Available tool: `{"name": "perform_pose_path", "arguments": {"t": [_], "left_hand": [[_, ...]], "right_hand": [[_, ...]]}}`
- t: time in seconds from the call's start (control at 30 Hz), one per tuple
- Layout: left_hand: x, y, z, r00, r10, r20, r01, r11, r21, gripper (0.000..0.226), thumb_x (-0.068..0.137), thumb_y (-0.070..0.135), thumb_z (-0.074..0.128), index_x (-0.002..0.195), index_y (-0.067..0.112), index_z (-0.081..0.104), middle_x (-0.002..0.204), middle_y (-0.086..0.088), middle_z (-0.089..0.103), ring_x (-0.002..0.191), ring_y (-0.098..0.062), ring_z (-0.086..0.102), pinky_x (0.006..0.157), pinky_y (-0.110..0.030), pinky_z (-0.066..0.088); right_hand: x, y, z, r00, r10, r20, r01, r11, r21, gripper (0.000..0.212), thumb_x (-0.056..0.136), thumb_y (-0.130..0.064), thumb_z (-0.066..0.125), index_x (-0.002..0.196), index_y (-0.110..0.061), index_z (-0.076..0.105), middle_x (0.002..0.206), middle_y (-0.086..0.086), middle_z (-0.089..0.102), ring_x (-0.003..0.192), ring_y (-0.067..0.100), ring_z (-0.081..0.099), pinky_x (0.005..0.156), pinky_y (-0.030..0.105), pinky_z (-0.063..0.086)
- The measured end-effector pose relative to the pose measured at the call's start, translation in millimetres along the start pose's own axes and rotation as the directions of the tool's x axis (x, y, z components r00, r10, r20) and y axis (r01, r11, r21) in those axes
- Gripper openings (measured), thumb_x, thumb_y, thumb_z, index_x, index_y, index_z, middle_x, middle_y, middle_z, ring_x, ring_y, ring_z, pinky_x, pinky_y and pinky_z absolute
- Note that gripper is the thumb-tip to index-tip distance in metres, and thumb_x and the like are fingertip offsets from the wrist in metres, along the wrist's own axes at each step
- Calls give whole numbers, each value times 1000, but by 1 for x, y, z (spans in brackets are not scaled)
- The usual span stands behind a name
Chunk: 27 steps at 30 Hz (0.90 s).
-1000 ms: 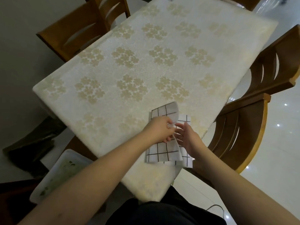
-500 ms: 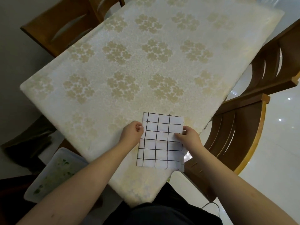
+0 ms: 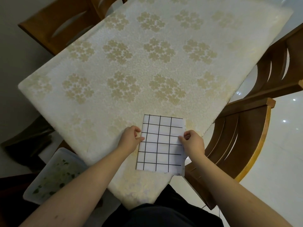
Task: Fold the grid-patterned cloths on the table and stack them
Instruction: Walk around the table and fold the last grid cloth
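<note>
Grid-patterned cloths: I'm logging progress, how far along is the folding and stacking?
Done: a grid-patterned cloth lies folded flat at the table corner, another edge showing beneath it. In hand: left hand and right hand pinch its sides, squaring it. Left: no unfolded cloths visible.

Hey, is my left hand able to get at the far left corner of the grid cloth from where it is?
Probably yes: the left hand touches the grid cloth at its left edge, nothing between.
</note>
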<state>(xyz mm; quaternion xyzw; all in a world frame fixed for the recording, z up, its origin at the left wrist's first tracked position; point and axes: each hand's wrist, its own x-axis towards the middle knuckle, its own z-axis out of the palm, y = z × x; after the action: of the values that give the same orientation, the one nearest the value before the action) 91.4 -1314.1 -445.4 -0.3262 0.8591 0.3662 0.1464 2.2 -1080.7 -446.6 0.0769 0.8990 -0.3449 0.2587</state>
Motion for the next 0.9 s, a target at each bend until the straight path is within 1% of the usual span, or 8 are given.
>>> {"name": "perform_pose_path", "arguments": {"t": [0.3, 0.43, 0.5, 0.6, 0.67, 0.73, 0.8, 0.9], "left_hand": [[0, -3, 3, 999, 34, -3, -34, 999, 23, 34, 84, 21, 76, 111, 17, 56, 99, -1, 47, 76, -13, 49, 70, -23, 39], [-2, -5, 5, 999, 52, -9, -52, 998, 26, 35, 84, 22, 75, 113, 17, 56, 99, 0, 46, 77, -14, 49, 71, -23, 40], [-2, -6, 5, 998, 63, -12, -63, 998, 26, 35, 85, 22, 75, 113, 17, 56, 100, 1, 46, 79, -14, 49, 72, -23, 40], [-2, -7, 6, 997, 72, -15, -72, 997, 22, 35, 85, 21, 75, 114, 17, 56, 100, 0, 46, 80, -14, 50, 73, -23, 42], [-2, -8, 7, 997, 80, -21, -79, 997, 23, 35, 85, 21, 75, 114, 17, 56, 100, 1, 46, 80, -14, 50, 72, -23, 41], [-2, -9, 7, 995, 91, -30, -91, 996, 24, 36, 84, 21, 75, 114, 17, 56, 100, 1, 45, 79, -14, 49, 72, -23, 40], [-2, -9, 8, 994, 105, -40, -104, 994, 17, 36, 83, 20, 76, 114, 16, 57, 99, 2, 44, 78, -13, 48, 74, -22, 39], [-2, -10, 9, 992, 114, -51, -113, 993, 20, 36, 83, 20, 76, 113, 16, 57, 99, 3, 44, 82, -13, 49, 75, -22, 40]], "right_hand": [[0, 0, 2, 1000, 5, -6, -5, 1000, 0, 14, 91, -27, 64, 99, -20, 55, 90, -2, 62, 83, 20, 60, 71, 34, 52], [-5, 0, 4, 998, -22, -57, 21, 1000, -22, 29, 90, -28, 66, 113, -20, 51, 106, -4, 51, 93, 21, 59, 78, 37, 53], [-8, -1, 7, 988, -92, -121, 81, 992, -96, 36, 90, -31, 66, 120, -17, 51, 114, 0, 48, 96, 22, 58, 79, 35, 51], [-15, -9, 20, 925, -342, -164, 304, 927, -218, 36, 89, -29, 66, 120, -13, 57, 115, 7, 56, 99, 24, 58, 84, 38, 49], [-19, -14, 36, 837, -542, -77, 497, 812, -306, 39, 89, -29, 65, 123, -11, 58, 119, 9, 60, 107, 28, 58, 90, 41, 46], [-23, -18, 55, 742, -667, 58, 634, 672, -382, 48, 91, -32, 60, 134, -11, 53, 134, 9, 56, 125, 29, 51, 103, 43, 40], [-27, -19, 71, 685, -704, 188, 700, 562, -441, 58, 95, -38, 51, 145, -12, 42, 149, 9, 45, 140, 27, 38, 114, 43, 28], [-28, -12, 86, 660, -678, 325, 733, 485, -477, 62, 99, -47, 37, 151, -13, 33, 158, 8, 30, 147, 26, 25, 119, 44, 17]]}}
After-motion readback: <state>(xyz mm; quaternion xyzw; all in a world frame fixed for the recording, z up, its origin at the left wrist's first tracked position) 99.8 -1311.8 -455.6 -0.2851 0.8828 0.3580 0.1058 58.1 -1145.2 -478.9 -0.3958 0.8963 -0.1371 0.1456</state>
